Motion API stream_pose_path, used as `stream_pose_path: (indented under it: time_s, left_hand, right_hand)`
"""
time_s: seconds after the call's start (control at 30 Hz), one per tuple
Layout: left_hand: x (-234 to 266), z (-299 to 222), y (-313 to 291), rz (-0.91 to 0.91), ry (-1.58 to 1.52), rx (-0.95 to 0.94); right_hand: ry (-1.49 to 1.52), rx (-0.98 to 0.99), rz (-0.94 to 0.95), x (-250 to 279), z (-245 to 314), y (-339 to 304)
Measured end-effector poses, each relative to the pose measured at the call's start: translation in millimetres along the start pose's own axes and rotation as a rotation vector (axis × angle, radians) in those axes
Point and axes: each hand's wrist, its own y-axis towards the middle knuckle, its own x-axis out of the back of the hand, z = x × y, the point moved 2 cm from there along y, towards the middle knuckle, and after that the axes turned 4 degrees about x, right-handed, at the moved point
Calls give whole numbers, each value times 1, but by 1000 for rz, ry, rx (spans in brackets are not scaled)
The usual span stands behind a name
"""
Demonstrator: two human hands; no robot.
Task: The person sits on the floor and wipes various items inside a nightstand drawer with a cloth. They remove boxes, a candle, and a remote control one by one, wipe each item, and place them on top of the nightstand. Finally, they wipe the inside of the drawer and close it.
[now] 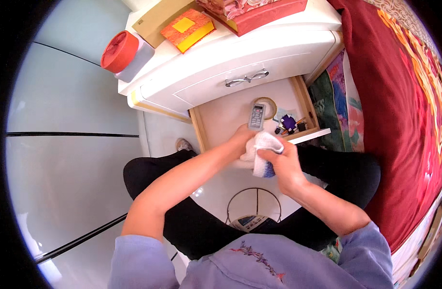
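A grey remote control (256, 117) points away from me over the open lower drawer (221, 115). My left hand (242, 137) is closed round its near end, and part of that hand is hidden behind a white cloth (264, 144) with a blue edge. The cloth is bunched in my right hand (287, 166), its thumb pressed on top. Both hands are close together above the drawer's front. Inside the drawer lie a roll of tape (268, 103), a dark purple item (288, 122) and several small things I cannot make out.
A white cabinet (201, 77) stands ahead, its upper drawer shut. On top are an orange-and-yellow box (188, 30), a red-lidded round container (119, 52) and a red box (259, 17). A bed with a red cover (385, 125) is at right, glossy pale panels (71, 96) at left.
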Motion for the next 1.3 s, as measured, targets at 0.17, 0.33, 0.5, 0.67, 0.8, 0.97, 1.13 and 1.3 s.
stream_pose_path:
  time_s: [0.17, 0.33, 0.5, 0.67, 0.8, 0.97, 1.13, 1.3]
  left_hand:
    - [-27, 5, 82, 128, 56, 75]
    - [-23, 40, 211, -402, 10, -161]
    - [-41, 41, 252, -431, -157, -190]
    - [-45, 27, 255, -537, -88, -143]
    - [-37, 21, 253, -443, 2, -66]
    - [-9, 34, 249, -438, 116, -50]
    - [-18, 30, 174, -199, -66, -147]
    - [8, -4, 17, 436, -579, 64]
  right_hand:
    - [-21, 78, -22, 17, 39, 2]
    - [-35, 87, 110, 2, 52, -9]
    - [-23, 48, 157, 4, 65, -10]
    - [59, 40, 170, 0, 60, -8]
    - [89, 7, 166, 0, 59, -8]
    - [113, -3, 166, -9, 52, -3]
    - [40, 10, -14, 1, 49, 15]
    - [129, 101, -110, 11, 47, 45]
